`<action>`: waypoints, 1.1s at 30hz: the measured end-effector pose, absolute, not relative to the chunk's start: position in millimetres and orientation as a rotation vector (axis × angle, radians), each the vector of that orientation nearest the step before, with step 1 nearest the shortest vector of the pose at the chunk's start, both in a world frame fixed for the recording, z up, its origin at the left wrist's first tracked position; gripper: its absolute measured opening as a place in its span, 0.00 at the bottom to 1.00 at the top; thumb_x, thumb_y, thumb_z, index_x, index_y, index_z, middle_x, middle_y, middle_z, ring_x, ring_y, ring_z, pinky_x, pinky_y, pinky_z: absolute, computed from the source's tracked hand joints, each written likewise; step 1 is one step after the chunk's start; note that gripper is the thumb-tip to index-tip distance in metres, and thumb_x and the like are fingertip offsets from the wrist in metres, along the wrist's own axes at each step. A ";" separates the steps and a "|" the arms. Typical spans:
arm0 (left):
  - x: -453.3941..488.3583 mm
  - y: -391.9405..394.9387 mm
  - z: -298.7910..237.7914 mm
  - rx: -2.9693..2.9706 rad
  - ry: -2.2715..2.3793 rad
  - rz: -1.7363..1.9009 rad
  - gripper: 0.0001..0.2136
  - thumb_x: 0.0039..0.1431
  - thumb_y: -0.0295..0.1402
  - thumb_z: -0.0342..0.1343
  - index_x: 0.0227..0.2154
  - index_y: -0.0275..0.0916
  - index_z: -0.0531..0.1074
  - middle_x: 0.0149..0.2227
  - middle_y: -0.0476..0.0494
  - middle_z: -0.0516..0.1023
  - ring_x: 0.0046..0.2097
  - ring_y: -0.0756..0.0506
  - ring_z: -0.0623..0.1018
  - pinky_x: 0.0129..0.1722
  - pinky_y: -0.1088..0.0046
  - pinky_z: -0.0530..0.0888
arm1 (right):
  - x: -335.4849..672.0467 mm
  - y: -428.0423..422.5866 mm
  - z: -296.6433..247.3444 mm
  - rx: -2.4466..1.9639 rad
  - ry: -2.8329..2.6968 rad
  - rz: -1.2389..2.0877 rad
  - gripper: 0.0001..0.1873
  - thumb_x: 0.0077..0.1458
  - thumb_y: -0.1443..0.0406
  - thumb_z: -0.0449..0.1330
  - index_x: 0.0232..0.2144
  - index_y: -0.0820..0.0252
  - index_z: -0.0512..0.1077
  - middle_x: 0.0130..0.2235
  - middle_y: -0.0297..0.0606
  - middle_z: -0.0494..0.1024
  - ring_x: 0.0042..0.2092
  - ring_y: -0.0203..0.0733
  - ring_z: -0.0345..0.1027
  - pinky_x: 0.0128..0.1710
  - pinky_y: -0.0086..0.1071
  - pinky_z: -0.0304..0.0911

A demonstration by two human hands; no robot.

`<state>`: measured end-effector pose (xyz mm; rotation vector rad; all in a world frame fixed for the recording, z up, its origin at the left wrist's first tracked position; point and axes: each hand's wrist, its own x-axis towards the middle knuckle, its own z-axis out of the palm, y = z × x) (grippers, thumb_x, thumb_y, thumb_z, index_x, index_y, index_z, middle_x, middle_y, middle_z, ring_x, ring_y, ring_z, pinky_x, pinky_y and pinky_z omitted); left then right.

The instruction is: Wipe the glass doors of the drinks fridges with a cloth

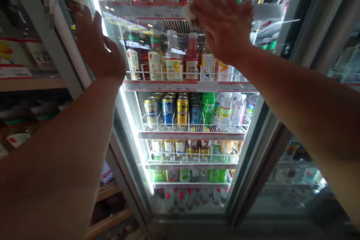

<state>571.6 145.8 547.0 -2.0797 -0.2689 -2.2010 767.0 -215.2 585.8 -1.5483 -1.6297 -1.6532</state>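
Note:
My right hand (222, 26) is raised in front of the upper shelves of a lit drinks cooler. Its fingers lie nearly flat over a pale cloth (190, 11), which shows at the left of the hand, in line with the top shelf's front strip (157, 11). Blur hides the cloth's full outline. Further left, my left hand (98, 48) is up by the cooler's bright edge light and frame, fingers extended and nothing visible in it. Faint lettering reflections cross the glass (140, 45) between the hands. Whether the left fingers touch the frame I cannot tell.
Behind the glass, wire shelves hold bottles (192, 58), cans (182, 110) and cartons. A dark vertical frame (253, 157) runs down the right side, with another cooler section beyond. On the left, a wooden rack (33, 84) carries more bottles.

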 end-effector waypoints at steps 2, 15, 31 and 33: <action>571.3 148.7 547.5 -2.099 -0.232 -2.174 0.38 0.67 0.60 0.36 0.71 0.42 0.57 0.74 0.62 0.50 0.76 0.45 0.41 0.77 0.64 0.36 | 768.4 -217.9 592.7 -1.546 -1.397 -1.703 0.30 0.68 0.64 0.45 0.69 0.49 0.61 0.71 0.26 0.60 0.73 0.51 0.49 0.72 0.56 0.48; 573.6 144.6 547.9 -2.089 -0.273 -2.219 0.40 0.64 0.64 0.37 0.70 0.43 0.59 0.73 0.65 0.51 0.76 0.45 0.43 0.77 0.67 0.36 | 763.4 -222.9 581.5 -1.515 -1.365 -1.686 0.27 0.67 0.70 0.47 0.65 0.54 0.67 0.68 0.30 0.66 0.72 0.51 0.54 0.71 0.55 0.52; 574.4 136.0 546.0 -2.096 -0.271 -2.276 0.37 0.65 0.59 0.42 0.69 0.40 0.61 0.73 0.59 0.53 0.76 0.45 0.44 0.77 0.67 0.35 | 751.0 -201.9 560.7 -1.563 -1.529 -1.727 0.32 0.64 0.69 0.48 0.70 0.55 0.60 0.72 0.32 0.59 0.74 0.54 0.49 0.72 0.58 0.50; 575.8 144.0 544.1 -2.085 -0.195 -2.248 0.36 0.68 0.58 0.36 0.70 0.42 0.58 0.73 0.64 0.50 0.76 0.48 0.42 0.76 0.70 0.33 | 749.4 -202.5 559.2 -1.596 -1.707 -1.688 0.31 0.65 0.67 0.49 0.69 0.55 0.61 0.71 0.30 0.60 0.74 0.54 0.48 0.72 0.59 0.50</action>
